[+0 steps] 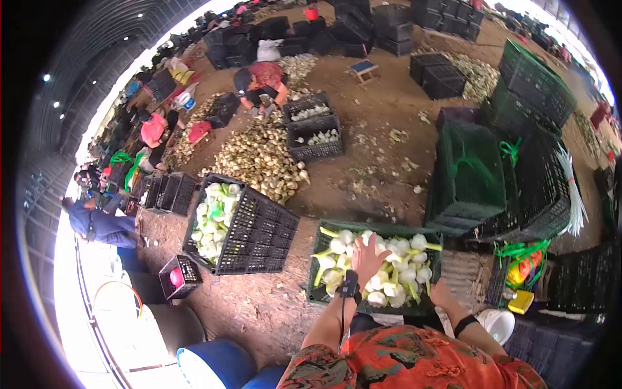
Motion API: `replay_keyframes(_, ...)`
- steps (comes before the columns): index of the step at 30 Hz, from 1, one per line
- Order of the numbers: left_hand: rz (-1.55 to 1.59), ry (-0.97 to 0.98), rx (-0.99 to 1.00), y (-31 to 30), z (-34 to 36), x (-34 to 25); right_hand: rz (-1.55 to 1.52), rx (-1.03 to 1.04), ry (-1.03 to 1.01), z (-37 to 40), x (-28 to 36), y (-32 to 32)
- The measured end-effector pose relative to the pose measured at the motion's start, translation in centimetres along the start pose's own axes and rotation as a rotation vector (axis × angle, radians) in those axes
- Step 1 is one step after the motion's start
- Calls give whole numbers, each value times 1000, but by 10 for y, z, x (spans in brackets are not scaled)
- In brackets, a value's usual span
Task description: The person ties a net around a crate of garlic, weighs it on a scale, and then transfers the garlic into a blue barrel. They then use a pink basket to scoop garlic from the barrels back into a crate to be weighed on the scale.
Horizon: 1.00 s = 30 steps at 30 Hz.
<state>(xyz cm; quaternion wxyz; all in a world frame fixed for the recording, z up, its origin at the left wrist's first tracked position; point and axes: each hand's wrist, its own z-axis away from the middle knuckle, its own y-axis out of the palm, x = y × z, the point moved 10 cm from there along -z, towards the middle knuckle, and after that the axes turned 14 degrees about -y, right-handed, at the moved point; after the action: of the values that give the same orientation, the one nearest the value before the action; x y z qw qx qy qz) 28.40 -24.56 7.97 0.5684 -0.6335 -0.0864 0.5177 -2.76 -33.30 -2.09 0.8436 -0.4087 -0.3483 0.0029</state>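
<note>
In front of me is a dark green plastic crate (317,293) filled with white garlic bulbs (396,285) that have short green stems. My left hand (370,255) lies on top of the bulbs, fingers spread, with a dark band and small device at the wrist. At the crate's right side, my right hand (442,295) is closed against the rim; its fingertips are largely hidden. To the left, a black crate (259,227) tilts with its opening facing left, and more trimmed bulbs (217,220) fill it.
A large garlic heap (259,152) lies on the dirt floor, with a crouching person (262,84) behind it. Stacked green crates (466,175) rise to the right. A white bucket (497,324) stands near my right arm. Blue barrels (223,364) are at lower left.
</note>
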Motion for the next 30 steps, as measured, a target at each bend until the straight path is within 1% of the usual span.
replay_keyframes(1, -20, 139, -188, -29, -1, -12, 47, 30, -46, 6, 15, -7)
replay_keyframes(2, 12, 68, -236, -47, -11, -2, 96, 52, -108, 11, 40, -21)
replay_keyframes(3, 58, 14, -205, -52, -23, 21, 24, -30, 5, 10, 32, -25)
replay_keyframes(4, -86, -7, -317, -47, -32, 48, 23, -112, -225, -7, 8, -2)
replay_keyframes(5, -300, -153, -235, -32, -42, 76, 84, 37, -301, -16, -7, 17)
replay_keyframes(6, -367, -124, -242, -19, -39, 84, 191, 166, -239, -23, -31, 37)
replay_keyframes(7, -199, -144, -207, -18, -35, 87, 300, 292, -161, -30, -46, 48)
replay_keyframes(8, -221, -199, -161, -18, -33, 85, 311, 280, -181, -34, -31, 39)
replay_keyframes(9, -241, -249, -106, -16, -32, 82, 146, 226, 5, -18, -11, 18)
replay_keyframes(10, -249, -264, -32, -19, -34, 78, -19, 176, 196, -3, -7, 5)
replay_keyframes(11, -256, -280, 45, -20, -36, 77, -7, 170, 195, -11, -39, 16)
replay_keyframes(12, -242, -326, 128, -32, -38, 71, 104, 223, 121, -26, -70, 34)
replay_keyframes(13, -234, -326, 120, -24, -45, 79, 212, 278, 46, -39, -89, 47)
replay_keyframes(15, -176, -179, 63, 3, -58, 89, 227, 234, 57, -35, -75, 39)
replay_keyframes(16, -287, -253, 101, -5, -57, 83, 319, 280, -9, -41, -73, 46)
replay_keyframes(17, -285, -328, 232, -9, -57, 81, 410, 325, -68, -47, -74, 49)
replay_keyframes(19, -212, -331, 205, -10, -61, 85, 308, 284, -40, -42, -76, 48)
replay_keyframes(20, -166, -280, 131, -15, -61, 83, 244, 255, -20, -42, -73, 46)
replay_keyframes(21, -172, -237, 129, -13, -61, 84, 204, 238, -16, -39, -70, 45)
replay_keyframes(23, -33, -97, 98, -12, -61, 81, 155, 212, -32, -34, -63, 40)
replay_keyframes(24, -32, -102, 101, -1, -61, 92, 132, 202, -46, -30, -58, 40)
replay_keyframes(25, -10, -47, 83, 7, -62, 95, 88, 183, -87, -28, -50, 39)
replay_keyframes(26, 14, 8, 53, 2, -66, 91, 117, 190, -60, -35, -53, 38)
replay_keyframes(27, 19, 6, 32, -4, -74, 91, 159, 200, -68, -41, -51, 37)
replay_keyframes(29, -48, -31, 76, -11, -80, 88, 222, 223, -99, -50, -50, 41)
replay_keyframes(30, 62, -23, 183, 2, -88, 93, 247, 237, -125, -52, -52, 45)
